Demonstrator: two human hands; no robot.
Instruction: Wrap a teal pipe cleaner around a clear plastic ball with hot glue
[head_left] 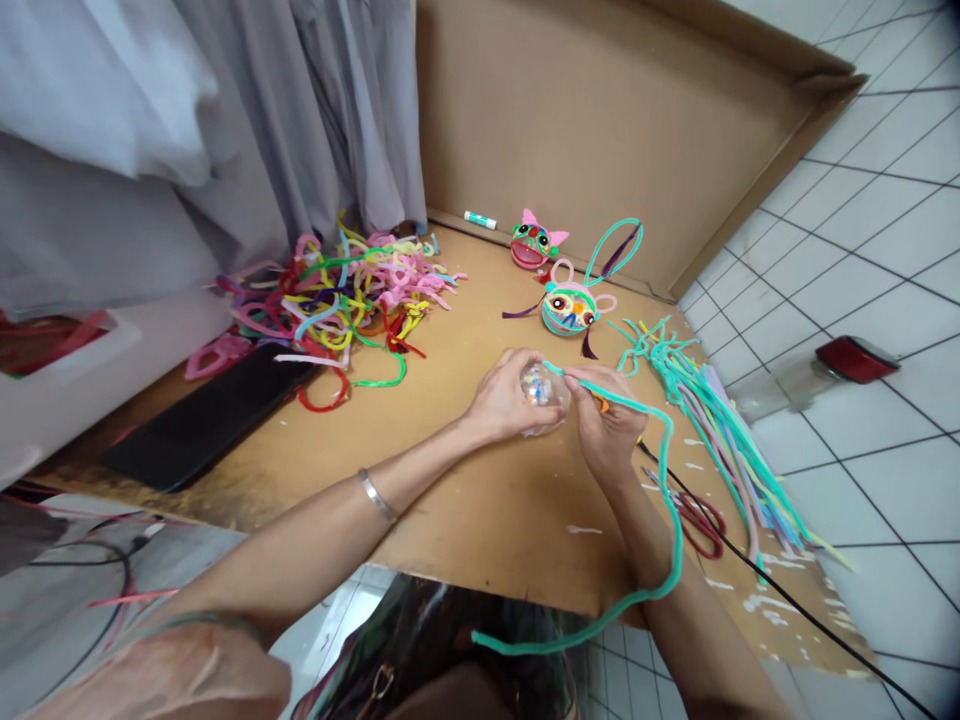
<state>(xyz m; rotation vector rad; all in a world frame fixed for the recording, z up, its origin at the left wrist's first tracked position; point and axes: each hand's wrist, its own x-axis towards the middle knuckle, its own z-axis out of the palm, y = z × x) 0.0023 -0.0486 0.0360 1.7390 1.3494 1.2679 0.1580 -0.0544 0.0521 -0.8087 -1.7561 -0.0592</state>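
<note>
My left hand [514, 398] is wrapped round a clear plastic ball [538, 388] with small coloured bits inside. My right hand [611, 425] pinches a long teal pipe cleaner [670, 480] close to one end, and that end lies against the top of the ball. The rest of the pipe cleaner arcs over my right wrist and hangs past the table's front edge. An orange piece [600, 402] shows at my right fingers; most of it is hidden, so I cannot tell what it is. Beyond my hands sits a decorated animal-face ball [570, 308] with pink loop ears and a teal loop.
Tangled pipe cleaners [352, 290] lie at the back left, near a black flat slab [214, 420]. Straight pipe cleaners [720, 440] and red-handled scissors [701, 525] lie right, beside a black cord [795, 600]. A pink-eared ball [532, 242] and glue stick [480, 220] stand behind.
</note>
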